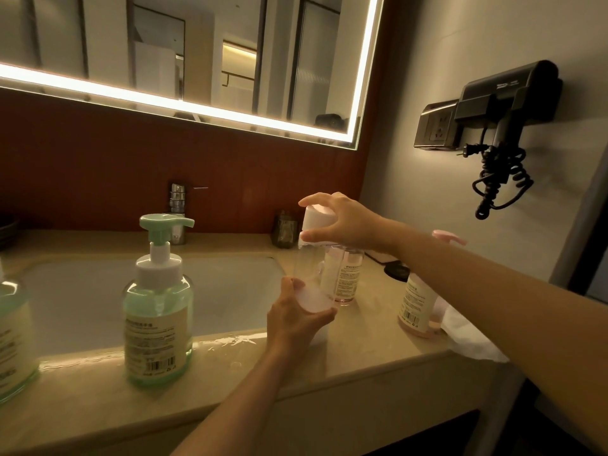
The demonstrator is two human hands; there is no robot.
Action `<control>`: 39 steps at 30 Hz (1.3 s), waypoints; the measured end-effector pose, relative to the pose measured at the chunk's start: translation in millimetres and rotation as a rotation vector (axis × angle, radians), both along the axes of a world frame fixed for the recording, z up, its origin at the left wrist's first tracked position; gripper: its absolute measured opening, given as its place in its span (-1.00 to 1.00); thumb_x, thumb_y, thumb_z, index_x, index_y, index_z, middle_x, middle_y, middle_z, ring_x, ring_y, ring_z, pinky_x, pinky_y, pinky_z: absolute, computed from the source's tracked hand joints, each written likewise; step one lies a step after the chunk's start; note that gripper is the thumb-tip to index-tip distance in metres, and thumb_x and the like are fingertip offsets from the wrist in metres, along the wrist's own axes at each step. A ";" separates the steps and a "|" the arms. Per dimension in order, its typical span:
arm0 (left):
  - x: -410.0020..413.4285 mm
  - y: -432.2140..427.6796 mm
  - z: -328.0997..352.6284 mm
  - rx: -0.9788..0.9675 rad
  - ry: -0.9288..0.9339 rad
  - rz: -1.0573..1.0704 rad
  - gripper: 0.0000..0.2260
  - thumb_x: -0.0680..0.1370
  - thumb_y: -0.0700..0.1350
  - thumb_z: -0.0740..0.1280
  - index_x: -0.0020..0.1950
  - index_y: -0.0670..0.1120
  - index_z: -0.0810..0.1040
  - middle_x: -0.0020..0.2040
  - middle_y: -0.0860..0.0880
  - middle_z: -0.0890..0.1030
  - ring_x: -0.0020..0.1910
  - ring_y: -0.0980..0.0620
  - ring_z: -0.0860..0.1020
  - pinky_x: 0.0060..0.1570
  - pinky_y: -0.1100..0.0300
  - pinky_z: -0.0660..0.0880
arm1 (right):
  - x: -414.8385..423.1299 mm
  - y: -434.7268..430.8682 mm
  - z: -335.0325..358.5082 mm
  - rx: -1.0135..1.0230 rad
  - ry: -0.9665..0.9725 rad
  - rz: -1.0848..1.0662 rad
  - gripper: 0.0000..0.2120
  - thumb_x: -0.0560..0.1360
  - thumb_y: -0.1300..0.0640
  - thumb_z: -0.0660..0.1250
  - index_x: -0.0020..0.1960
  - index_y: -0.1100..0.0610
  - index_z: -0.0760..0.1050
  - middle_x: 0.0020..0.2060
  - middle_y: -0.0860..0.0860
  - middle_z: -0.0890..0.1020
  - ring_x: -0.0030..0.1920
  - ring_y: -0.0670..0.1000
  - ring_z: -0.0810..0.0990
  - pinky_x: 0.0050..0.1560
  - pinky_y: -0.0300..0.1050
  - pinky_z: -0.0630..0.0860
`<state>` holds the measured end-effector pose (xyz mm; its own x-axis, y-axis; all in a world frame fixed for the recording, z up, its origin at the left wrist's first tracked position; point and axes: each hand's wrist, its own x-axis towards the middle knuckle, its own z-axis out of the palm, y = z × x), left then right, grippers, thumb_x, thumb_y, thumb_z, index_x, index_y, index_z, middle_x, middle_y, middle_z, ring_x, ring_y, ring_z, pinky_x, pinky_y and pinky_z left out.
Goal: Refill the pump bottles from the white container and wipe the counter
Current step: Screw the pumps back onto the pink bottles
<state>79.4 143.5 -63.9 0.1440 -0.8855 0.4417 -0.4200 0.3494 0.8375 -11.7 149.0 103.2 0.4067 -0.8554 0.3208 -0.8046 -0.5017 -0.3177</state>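
Right of the sink (82,291), two hands hold a clear bottle (307,278) at the counter (230,373).
Left hand (296,319) wraps its base, fingers curled round; right hand (345,225) clasps its white top (317,218). A green pump bottle (158,324) stands near left, a white cloth (470,337) at the right edge.

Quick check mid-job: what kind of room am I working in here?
Most likely a hotel bathroom vanity: a backlit mirror, a sink set in the counter with a faucet behind it, and a wall-mounted hair dryer.

The left hand (297,312) is gripping the clear bottle (306,268) low down. The right hand (343,225) is clasping its white cap (316,218) from above.
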 end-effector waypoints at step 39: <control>-0.2 6.3 3.8 0.021 -0.043 -0.002 -0.40 0.30 0.06 0.52 0.19 -0.05 0.29 0.14 -0.03 0.49 -0.02 0.04 0.48 -0.15 0.33 0.38 | 5.5 1.7 24.4 0.166 0.025 -0.013 -0.53 0.44 0.16 0.37 0.32 0.04 0.35 0.20 0.06 0.39 0.10 0.03 0.42 -0.16 -0.33 0.46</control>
<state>79.2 149.7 -60.2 0.1233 -0.8948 0.4291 -0.4555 0.3331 0.8256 -6.1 150.8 127.6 0.4010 -0.9012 0.1647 -0.8195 -0.4332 -0.3751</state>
